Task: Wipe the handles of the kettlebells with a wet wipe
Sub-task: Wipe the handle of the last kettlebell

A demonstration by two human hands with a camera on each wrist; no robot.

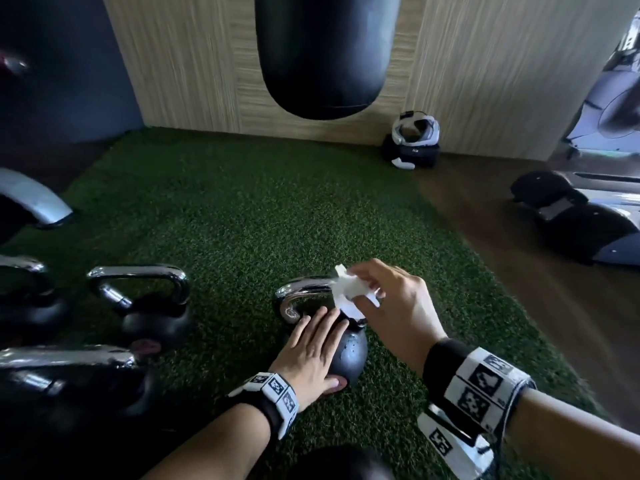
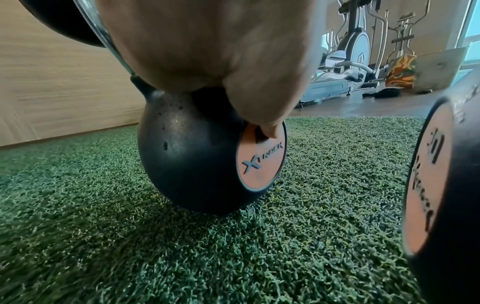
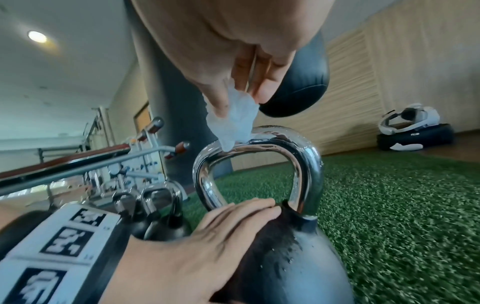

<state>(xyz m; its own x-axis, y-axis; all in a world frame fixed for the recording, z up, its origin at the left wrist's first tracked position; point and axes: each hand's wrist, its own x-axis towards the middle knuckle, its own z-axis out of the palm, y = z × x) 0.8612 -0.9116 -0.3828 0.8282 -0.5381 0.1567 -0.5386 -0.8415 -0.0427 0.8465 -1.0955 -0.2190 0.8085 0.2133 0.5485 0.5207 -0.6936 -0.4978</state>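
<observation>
A black kettlebell [image 1: 349, 355] [image 2: 192, 160] [image 3: 298, 257] with a chrome handle [image 1: 298, 294] [image 3: 306, 164] stands on green turf in front of me. My left hand [image 1: 311, 351] [image 3: 207, 242] lies flat on its body, fingers straight, thumb [image 2: 262, 107] against the orange disc [image 2: 262, 162]. My right hand [image 1: 384, 299] [image 3: 233, 67] hovers over the handle and pinches a crumpled white wet wipe [image 1: 349, 289] [image 3: 236, 121]. The wipe's lower end touches the top of the handle, which shows wet droplets.
Other chrome-handled kettlebells [image 1: 152, 306] [image 3: 161, 218] stand to the left, one big one [image 2: 441, 185] close by. A black punching bag [image 1: 329, 53] hangs ahead. A white headset on a black case [image 1: 414, 140] sits by the wooden wall. Gym machines [image 1: 581, 216] stand right.
</observation>
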